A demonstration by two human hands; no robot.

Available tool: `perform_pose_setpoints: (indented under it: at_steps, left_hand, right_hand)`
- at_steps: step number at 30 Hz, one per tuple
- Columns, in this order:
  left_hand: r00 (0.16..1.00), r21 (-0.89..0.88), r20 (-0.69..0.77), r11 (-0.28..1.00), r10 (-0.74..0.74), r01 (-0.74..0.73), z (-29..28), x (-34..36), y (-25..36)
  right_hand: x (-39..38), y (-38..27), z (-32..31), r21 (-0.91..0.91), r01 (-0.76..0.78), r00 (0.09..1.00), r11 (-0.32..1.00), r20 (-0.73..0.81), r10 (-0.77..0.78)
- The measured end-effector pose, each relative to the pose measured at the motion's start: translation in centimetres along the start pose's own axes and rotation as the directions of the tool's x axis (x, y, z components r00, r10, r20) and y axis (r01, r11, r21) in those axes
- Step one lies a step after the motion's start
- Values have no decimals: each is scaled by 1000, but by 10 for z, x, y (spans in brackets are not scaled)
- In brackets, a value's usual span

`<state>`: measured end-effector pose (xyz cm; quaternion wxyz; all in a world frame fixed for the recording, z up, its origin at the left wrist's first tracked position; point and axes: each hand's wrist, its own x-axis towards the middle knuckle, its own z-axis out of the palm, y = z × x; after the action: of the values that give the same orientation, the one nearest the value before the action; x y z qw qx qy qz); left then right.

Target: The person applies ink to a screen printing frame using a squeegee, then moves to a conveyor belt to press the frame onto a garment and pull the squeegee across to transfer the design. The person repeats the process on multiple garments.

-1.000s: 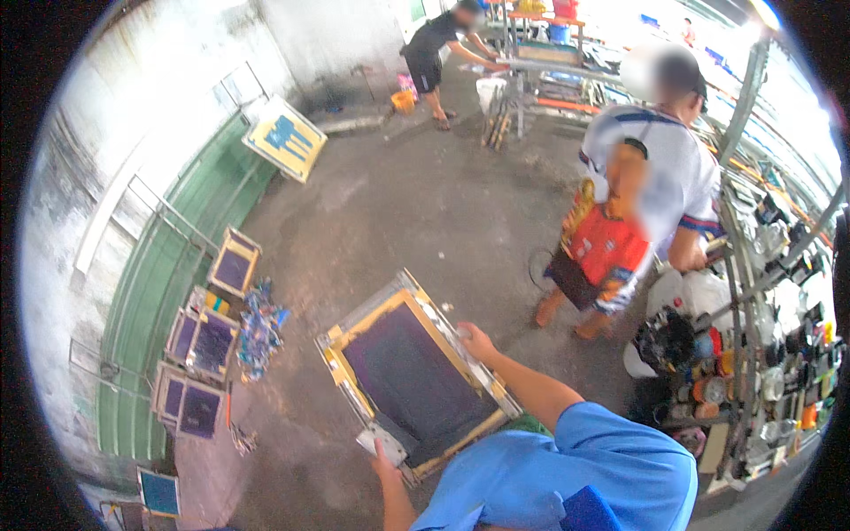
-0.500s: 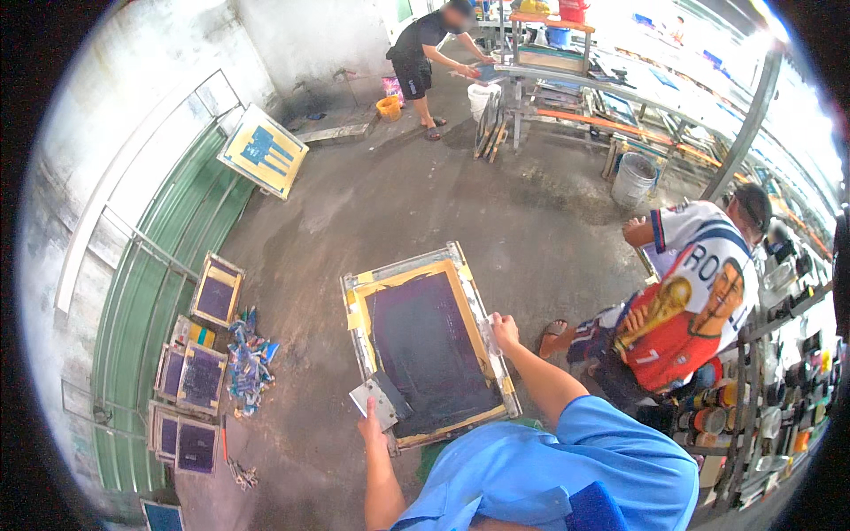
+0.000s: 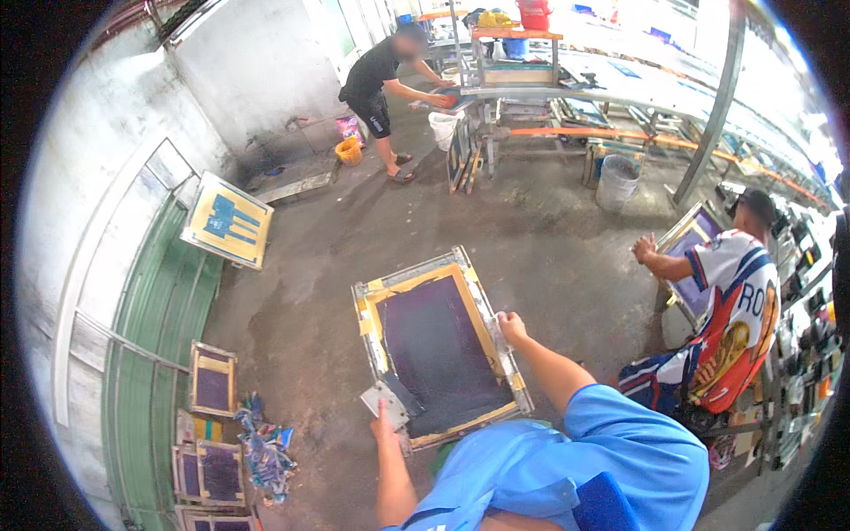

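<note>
A screen-printing frame (image 3: 428, 341) with dark purple mesh and yellow tape along its inner border is held out in front of my body, above the floor. My left hand (image 3: 383, 418) grips its lower-left side, where a pale metal plate (image 3: 381, 403) with a dark strip lies over the corner. On the frame's right side, above the middle, my right hand (image 3: 511, 327) has its fingers wrapped round the rail.
At right, a co-worker (image 3: 736, 301) bends low by another screen (image 3: 683, 288) and a rack of jars (image 3: 815, 354); another person (image 3: 372, 88) works at a shelving rack (image 3: 575, 131). Several screens (image 3: 212, 380), crumpled material (image 3: 264, 447) and a yellow-blue screen (image 3: 226, 221) line the left wall. Buckets (image 3: 615, 184) stand behind.
My held screen has swung slightly right and become more upright in view. The co-worker at right has gone from standing close by to bending low farther right. My view has turned a little.
</note>
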<state>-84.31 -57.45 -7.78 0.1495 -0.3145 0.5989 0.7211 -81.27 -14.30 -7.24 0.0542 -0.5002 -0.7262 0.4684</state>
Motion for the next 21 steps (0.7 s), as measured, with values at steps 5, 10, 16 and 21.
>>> perform_pose_setpoints:
  at_steps: [5, 10, 16, 21]
  left_hand:
    - [991, 52, 111, 996, -77, 72, 56, 46, 32]
    - [988, 157, 129, 986, -85, 64, 112, 99, 46]
    - [953, 268, 289, 963, -90, 10, 248, 149, 66]
    - [967, 419, 226, 908, -120, 14, 358, 189, 101]
  right_hand:
    - [45, -20, -7, -16, 22, 1000, 1000, -17, -22]
    - [78, -40, -27, 60, 51, 997, 997, -64, -47]
    - [162, 4, -50, 152, -93, 982, 984, -146, 115]
    - [238, -44, -63, 204, -203, 921, 958, -291, 257]
